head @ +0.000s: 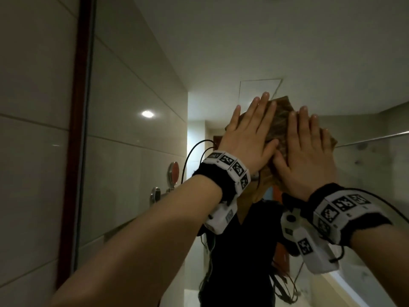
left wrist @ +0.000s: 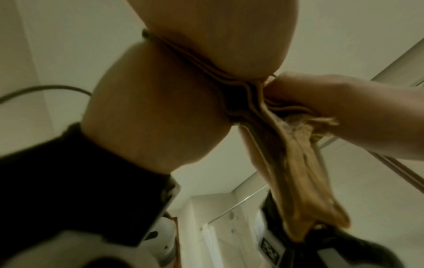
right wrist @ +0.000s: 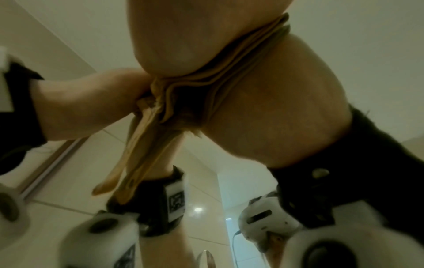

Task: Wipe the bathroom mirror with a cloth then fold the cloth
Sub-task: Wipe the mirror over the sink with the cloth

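Observation:
A folded tan cloth [head: 280, 114] lies flat against the bathroom mirror [head: 221, 41] at about head height. My left hand [head: 250, 129] presses on its left half with straight, spread fingers. Beside it, my right hand [head: 307, 149] presses the right half the same way. The thumbs nearly meet in the middle. From the left wrist view the left palm [left wrist: 160, 101] pins the cloth's layered edge [left wrist: 296, 163], and a loose corner hangs down. The right wrist view shows the right palm [right wrist: 275, 112] on the same cloth [right wrist: 160, 137]. The hands hide most of the cloth.
A red-brown frame [head: 80, 107] borders the mirror on the left, with a tiled wall [head: 33, 85] beyond it. A small round mirror [head: 174, 171] on a chrome mount [head: 156, 193] shows lower left. My own reflection, in dark clothes, and a rail [head: 376, 138] appear in the glass.

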A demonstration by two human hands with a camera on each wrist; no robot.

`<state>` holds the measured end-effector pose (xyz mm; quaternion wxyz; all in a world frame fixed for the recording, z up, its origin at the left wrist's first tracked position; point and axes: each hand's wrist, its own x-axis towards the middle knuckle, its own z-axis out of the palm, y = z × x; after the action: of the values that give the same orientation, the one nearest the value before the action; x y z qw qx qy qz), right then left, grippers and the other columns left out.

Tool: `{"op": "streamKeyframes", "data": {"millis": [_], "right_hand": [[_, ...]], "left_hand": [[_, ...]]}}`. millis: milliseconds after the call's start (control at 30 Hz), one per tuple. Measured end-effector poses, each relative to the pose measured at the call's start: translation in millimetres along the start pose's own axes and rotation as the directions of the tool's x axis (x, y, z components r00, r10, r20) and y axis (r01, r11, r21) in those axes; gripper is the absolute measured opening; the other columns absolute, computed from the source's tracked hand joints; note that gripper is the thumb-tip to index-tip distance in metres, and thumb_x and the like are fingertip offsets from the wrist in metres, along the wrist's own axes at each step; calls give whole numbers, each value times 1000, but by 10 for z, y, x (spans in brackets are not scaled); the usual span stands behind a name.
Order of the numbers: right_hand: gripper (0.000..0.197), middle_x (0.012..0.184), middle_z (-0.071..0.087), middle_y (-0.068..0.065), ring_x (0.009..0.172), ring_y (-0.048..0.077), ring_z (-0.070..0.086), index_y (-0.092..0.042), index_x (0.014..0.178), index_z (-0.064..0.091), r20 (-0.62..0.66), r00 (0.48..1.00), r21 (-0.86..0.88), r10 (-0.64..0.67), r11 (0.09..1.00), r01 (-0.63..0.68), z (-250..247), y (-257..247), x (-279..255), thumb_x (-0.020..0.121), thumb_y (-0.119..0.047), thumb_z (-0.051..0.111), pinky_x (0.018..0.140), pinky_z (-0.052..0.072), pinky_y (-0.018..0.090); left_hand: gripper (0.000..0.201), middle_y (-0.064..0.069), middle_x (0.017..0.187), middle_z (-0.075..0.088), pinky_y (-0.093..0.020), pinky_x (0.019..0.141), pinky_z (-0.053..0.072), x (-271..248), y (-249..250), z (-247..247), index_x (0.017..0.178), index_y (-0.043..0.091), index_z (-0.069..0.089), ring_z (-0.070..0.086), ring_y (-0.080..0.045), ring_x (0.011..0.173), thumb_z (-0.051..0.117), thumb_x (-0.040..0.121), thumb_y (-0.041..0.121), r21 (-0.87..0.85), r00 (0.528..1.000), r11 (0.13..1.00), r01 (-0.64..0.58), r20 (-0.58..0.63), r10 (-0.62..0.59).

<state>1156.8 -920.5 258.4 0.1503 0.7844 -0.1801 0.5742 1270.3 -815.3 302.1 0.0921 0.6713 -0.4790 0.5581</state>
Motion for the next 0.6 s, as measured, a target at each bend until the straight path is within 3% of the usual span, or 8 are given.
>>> {"op": "streamKeyframes", "data": {"millis": [200,333,600], "right_hand": [[75,160,-16,8,148,27,-11,-11,153,-7,-42,995,47,86,995,-84,67,-182,18,94,-50,19,117,-10,42],[75,160,-15,9,148,28,-9,-11,153,-7,-41,996,73,78,995,-75,97,-452,75,94,-50,18,118,-7,46],[72,159,-18,10,147,28,-13,-13,153,-12,-18,999,67,-33,997,34,212,-1761,499,95,-51,9,119,-6,46]], "left_hand": [[73,-4,165,-12,-46,123,-2,-2,-125,-175,158,14,-3,-12,-18,152,30,101,47,36,998,997,-62,32,61],[73,-3,165,-14,-48,123,3,-98,-390,-281,157,16,-6,-8,-17,152,27,101,49,78,997,995,-69,23,68],[73,1,162,-24,-46,123,-4,-634,-1605,-530,156,20,-14,-15,-15,150,21,101,52,69,991,991,115,55,-119]]}}
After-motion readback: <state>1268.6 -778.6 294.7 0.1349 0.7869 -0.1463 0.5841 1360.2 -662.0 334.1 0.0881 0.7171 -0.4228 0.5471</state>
